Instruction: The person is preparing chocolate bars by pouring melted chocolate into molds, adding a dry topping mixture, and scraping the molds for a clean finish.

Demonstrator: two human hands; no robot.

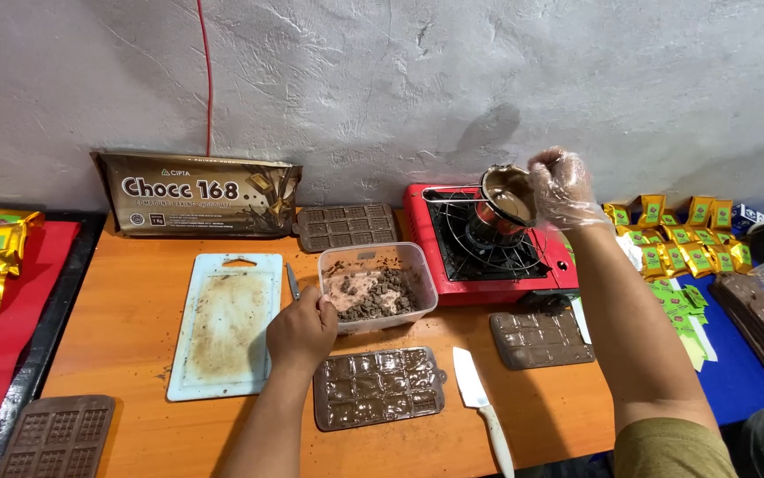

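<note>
Our left hand [302, 329] grips the plastic tub [378, 286] wall; gloved right hand [561, 186] clamps the tilted metal cup [504, 202] over the stove [488, 243], fingertips hidden behind it.

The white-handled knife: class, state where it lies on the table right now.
In the head view, the knife lies on the orange table, front and right of centre, just right of the filled chocolate mould and below the red stove.

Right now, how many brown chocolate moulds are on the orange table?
4: one brown chocolate mould against the wall, one near the knife, one below the stove, one front-left. More are stacked right, off the table.
</note>
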